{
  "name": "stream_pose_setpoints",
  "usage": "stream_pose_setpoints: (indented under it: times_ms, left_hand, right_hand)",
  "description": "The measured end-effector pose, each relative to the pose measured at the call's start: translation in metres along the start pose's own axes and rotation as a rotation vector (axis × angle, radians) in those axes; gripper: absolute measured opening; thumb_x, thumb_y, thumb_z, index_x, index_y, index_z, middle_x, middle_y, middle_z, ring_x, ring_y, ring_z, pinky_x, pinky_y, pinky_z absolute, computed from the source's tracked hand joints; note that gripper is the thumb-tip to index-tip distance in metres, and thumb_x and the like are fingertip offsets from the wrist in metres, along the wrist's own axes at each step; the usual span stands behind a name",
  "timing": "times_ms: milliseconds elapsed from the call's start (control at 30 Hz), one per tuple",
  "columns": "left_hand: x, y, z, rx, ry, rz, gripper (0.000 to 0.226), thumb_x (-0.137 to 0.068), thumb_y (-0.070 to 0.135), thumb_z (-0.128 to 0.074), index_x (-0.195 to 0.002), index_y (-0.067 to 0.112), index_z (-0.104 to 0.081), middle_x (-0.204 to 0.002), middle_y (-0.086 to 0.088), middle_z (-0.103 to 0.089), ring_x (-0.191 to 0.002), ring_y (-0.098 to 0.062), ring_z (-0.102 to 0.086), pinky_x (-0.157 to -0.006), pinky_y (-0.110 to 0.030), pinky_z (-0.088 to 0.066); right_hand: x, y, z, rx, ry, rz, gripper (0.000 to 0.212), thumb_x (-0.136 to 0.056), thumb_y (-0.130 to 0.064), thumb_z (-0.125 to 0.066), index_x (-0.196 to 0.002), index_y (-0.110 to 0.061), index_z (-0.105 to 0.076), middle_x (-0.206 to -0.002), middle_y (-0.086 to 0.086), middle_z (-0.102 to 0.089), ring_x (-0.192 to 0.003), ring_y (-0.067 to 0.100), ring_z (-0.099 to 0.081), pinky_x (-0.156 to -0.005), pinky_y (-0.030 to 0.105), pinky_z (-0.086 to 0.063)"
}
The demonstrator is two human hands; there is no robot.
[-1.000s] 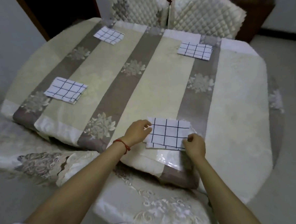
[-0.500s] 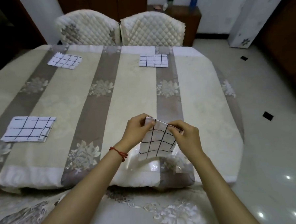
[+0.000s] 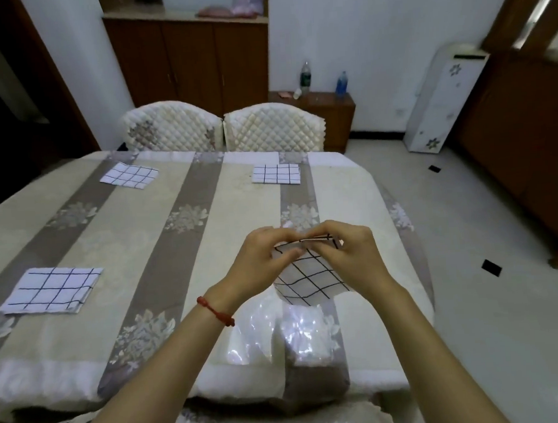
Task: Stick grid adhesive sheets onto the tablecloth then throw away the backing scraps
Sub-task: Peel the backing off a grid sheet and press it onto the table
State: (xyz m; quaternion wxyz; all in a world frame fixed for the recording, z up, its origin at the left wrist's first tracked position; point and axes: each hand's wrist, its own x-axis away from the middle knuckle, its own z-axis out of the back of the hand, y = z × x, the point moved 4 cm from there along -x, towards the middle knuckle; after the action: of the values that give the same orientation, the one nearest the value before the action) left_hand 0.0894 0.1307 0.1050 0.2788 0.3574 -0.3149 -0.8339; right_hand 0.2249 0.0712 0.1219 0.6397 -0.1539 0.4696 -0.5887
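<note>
A white grid adhesive sheet (image 3: 310, 279) hangs in the air over the near edge of the striped tablecloth (image 3: 183, 258). My left hand (image 3: 261, 264) and my right hand (image 3: 351, 256) both pinch its top edge, fingertips close together. Three more grid sheets lie flat on the cloth: one at the left (image 3: 50, 289), one at the far left (image 3: 128, 175), one at the far middle (image 3: 276, 173). A clear shiny plastic piece (image 3: 297, 333) lies on the cloth right under the held sheet.
Two quilted white chairs (image 3: 224, 127) stand against the table's far side. Behind them are a brown cabinet (image 3: 188, 54) and a low stand with bottles (image 3: 323, 102). Tiled floor (image 3: 487, 265) spreads to the right, with a white appliance (image 3: 443, 99) by the wall.
The sheet was lying on the cloth a second ago; both hands have lifted it up off the clear plastic and brought their fingertips together at its top edge. The view has tilted upward.
</note>
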Motion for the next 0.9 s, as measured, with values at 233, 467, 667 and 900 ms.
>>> stream_pose_setpoints:
  times_ms: [233,467,667,900]
  left_hand:
    - [0.007,-0.021,0.026,0.208,0.269,0.256,0.032,-0.084,0.008,-0.061,-0.064,0.033,-0.06,-0.057,0.021,-0.062,-0.057,0.003,-0.052,-0.06,-0.012,-0.04]
    - [0.039,-0.051,0.049,0.292,0.466,0.53,0.02,-0.087,0.014,-0.058,-0.068,0.018,-0.063,-0.071,-0.007,-0.061,-0.071,-0.016,-0.054,-0.068,-0.033,-0.045]
    - [0.054,-0.062,0.049,0.301,0.522,0.617,0.025,-0.088,0.018,-0.056,-0.075,-0.003,-0.061,-0.071,-0.013,-0.054,-0.07,-0.02,-0.048,-0.067,-0.033,-0.042]
    - [0.062,-0.061,0.046,0.363,0.541,0.633,0.016,-0.087,0.017,-0.058,-0.078,0.005,-0.064,-0.077,-0.008,-0.062,-0.076,-0.02,-0.056,-0.075,-0.037,-0.046]
  right_hand:
    - [0.006,0.028,0.008,-0.13,-0.129,-0.34,0.014,-0.074,-0.018,-0.073,-0.066,-0.009,-0.065,-0.056,-0.005,-0.059,-0.053,0.002,-0.051,-0.055,0.015,-0.04]
    - [0.015,0.057,-0.012,-0.345,-0.117,-0.533,0.037,-0.076,-0.017,-0.071,-0.071,0.015,-0.055,-0.07,0.016,-0.055,-0.065,0.021,-0.056,-0.06,0.028,-0.047]
    - [0.006,0.051,-0.028,-0.366,0.016,-0.485,0.041,-0.075,-0.021,-0.072,-0.067,0.014,-0.052,-0.063,0.016,-0.044,-0.063,0.018,-0.043,-0.061,0.028,-0.038]
    - [-0.001,0.048,-0.023,-0.199,0.211,-0.423,0.045,-0.077,-0.025,-0.07,-0.065,0.013,-0.048,-0.057,0.01,-0.034,-0.056,0.011,-0.029,-0.052,0.022,-0.026]
